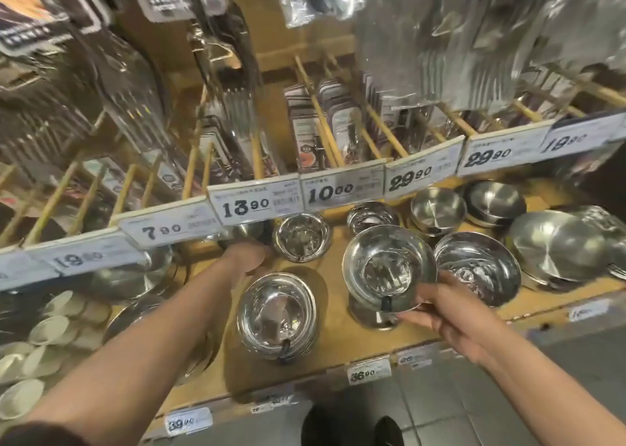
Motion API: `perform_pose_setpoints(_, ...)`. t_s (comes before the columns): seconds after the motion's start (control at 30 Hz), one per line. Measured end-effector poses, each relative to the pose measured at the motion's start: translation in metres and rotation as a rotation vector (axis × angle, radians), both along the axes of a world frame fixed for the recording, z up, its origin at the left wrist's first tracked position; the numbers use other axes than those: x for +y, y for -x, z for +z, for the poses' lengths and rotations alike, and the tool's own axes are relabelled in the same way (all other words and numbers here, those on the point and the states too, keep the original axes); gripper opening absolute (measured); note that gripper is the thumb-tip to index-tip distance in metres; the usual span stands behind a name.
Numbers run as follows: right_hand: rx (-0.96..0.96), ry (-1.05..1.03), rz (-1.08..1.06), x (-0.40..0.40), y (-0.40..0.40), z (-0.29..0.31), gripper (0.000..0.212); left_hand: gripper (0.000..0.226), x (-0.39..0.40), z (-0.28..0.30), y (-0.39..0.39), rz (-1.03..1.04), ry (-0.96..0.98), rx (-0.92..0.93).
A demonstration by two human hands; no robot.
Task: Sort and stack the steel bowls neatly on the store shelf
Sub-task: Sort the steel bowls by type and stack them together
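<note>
Head view, near edge of wooden shelf [338, 340]: three legible price tags, "39 90" [188, 420], "36 90" [368, 373], a third unreadable. Right hand [450, 317] pinches the rim of one steel bowl [389, 269], held tilted above the shelf. Left hand [249, 257] reaches to the back; grip cannot be told. Bowl stack [276, 317] between the arms. Upper rail tags: 19 90, 7 90, 13 90, 10 00, 29 90, 29 90, 19 90.

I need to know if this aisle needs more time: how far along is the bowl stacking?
Partly done. A nested stack already sits at the shelf front. In hand: the right hand holds a steel bowl by its rim above another stack, while the left hand reaches toward bowls under the price rail. Left: several bowls farther back, like the small bowl, stand apart.
</note>
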State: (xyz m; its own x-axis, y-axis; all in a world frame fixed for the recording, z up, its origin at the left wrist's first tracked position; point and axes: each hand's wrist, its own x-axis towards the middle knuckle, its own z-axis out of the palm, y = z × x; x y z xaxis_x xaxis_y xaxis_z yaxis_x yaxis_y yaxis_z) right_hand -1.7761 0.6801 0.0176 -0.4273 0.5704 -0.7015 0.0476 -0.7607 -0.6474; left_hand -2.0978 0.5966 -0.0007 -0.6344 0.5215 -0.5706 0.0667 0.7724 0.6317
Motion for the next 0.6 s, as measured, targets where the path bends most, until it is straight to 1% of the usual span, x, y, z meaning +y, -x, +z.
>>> perform_pose_setpoints(0.07,0.036,-0.003,-0.012,0.0,0.005,-0.005,0.052,0.017,0.012,-0.012,0.007,-0.077,0.092,0.013)
perform_pose_setpoints(0.13,0.057,-0.013,-0.046,-0.001,0.01,-0.011,0.053,0.025,0.022,-0.024,0.012,-0.15,0.163,0.014)
perform_pose_setpoints(0.17,0.07,-0.013,-0.067,-0.002,0.012,-0.013,0.053,0.028,0.025,-0.027,0.013,-0.155,0.172,0.017)
perform_pose_setpoints(0.27,0.102,0.004,-0.126,-0.007,0.017,-0.021,0.05,0.025,0.035,-0.039,0.012,-0.167,0.163,0.079)
perform_pose_setpoints(0.37,0.087,-0.001,-0.19,-0.014,0.019,-0.026,0.05,0.028,0.045,-0.049,0.008,-0.228,0.133,0.144)
perform_pose_setpoints(0.43,0.078,-0.005,-0.233,-0.019,0.019,-0.028,0.053,0.032,0.049,-0.051,0.007,-0.265,0.169,0.171)
perform_pose_setpoints(0.47,0.076,-0.01,-0.246,-0.022,0.018,-0.028,0.055,0.035,0.052,-0.053,0.007,-0.287,0.202,0.166)
perform_pose_setpoints(0.53,0.069,-0.029,-0.259,-0.029,0.015,-0.029,0.059,0.042,0.057,-0.055,0.003,-0.281,0.203,0.076)
perform_pose_setpoints(0.6,0.08,-0.04,-0.276,-0.035,0.012,-0.026,0.06,0.039,0.061,-0.056,-0.001,-0.274,0.188,0.04)
